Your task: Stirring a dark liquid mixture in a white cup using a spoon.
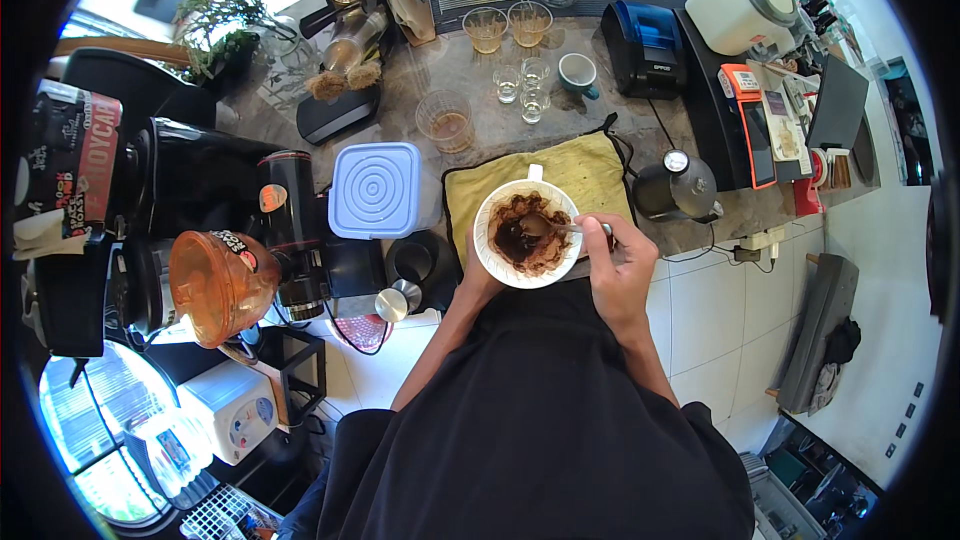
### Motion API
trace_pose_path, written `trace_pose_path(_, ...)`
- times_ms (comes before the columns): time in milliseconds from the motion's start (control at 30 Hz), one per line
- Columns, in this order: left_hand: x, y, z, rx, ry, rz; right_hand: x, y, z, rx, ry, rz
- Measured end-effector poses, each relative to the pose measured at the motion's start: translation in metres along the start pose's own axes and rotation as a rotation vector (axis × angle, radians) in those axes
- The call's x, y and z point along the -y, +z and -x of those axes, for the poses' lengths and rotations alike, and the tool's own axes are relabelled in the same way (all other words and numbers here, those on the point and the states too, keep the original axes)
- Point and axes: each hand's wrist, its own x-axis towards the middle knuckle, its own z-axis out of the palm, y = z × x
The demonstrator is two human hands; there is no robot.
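Observation:
Over the near edge of the counter, a white ribbed coffee dripper (518, 278) with a small handle is tipped so that its inside shows. Dark wet coffee grounds (522, 243) coat its wall and bottom. My left hand (478, 278) is wrapped round its left side, the fingers partly hidden underneath. From the right, my right hand (622, 265) grips a metal spoon (565, 227), whose bowl rests among the grounds. A yellow cloth (585, 170) with a dark border lies flat just beyond the dripper.
A blue-lidded container (375, 190) and a coffee grinder (225, 285) stand left; a dark kettle (678, 188) stands right. Beyond the cloth are a ribbed glass (445, 122), several small glasses (532, 105) and a teal cup (578, 75). A black printer (643, 50) sits at the back right.

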Motion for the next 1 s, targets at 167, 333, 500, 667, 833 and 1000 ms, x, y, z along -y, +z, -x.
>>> trace_pose_path(167, 0.0, 0.0, 0.0, -0.002, 0.009, 0.011, -0.002, 0.002, 0.003, 0.059, 0.025, 0.038)
trace_pose_path(333, 0.0, 0.002, -0.001, -0.037, -0.043, 0.097, 0.0, 0.0, 0.003, 0.017, 0.006, -0.001)
trace_pose_path(500, 0.0, 0.0, -0.001, -0.025, -0.005, 0.047, 0.002, 0.002, 0.0, 0.093, -0.02, 0.082)
trace_pose_path(667, -0.002, 0.004, -0.001, -0.021, 0.018, 0.037, 0.0, 0.0, 0.0, 0.024, -0.006, 0.002)
trace_pose_path(833, 0.006, -0.001, -0.002, -0.042, -0.027, 0.058, -0.001, 0.002, 0.001, 0.083, -0.041, 0.092)
trace_pose_path(1000, 0.009, -0.005, -0.002, 0.024, 0.093, -0.137, 0.002, 0.002, 0.0, 0.025, -0.065, 0.076)
